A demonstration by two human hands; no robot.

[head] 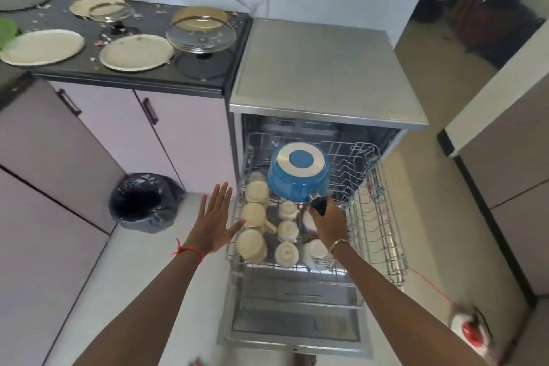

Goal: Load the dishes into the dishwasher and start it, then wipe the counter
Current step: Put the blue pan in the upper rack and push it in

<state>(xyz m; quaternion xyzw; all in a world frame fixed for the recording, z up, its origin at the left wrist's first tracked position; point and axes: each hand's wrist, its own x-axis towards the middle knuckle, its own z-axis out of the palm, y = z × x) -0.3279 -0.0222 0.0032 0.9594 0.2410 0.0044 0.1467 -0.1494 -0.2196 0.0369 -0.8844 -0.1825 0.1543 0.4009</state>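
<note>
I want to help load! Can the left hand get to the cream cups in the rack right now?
Probably yes. The open left hand is empty, beside the silver wire rack, its thumb near the upside-down cream cups. Nothing lies between them; the blue saucepan held by the right hand sits farther back.

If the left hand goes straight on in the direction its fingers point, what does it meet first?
The left hand is open, fingers pointing up and slightly right. Going straight on, it would probably meet the left edge of the upper rack or the dishwasher's side; depth is unclear.
</note>
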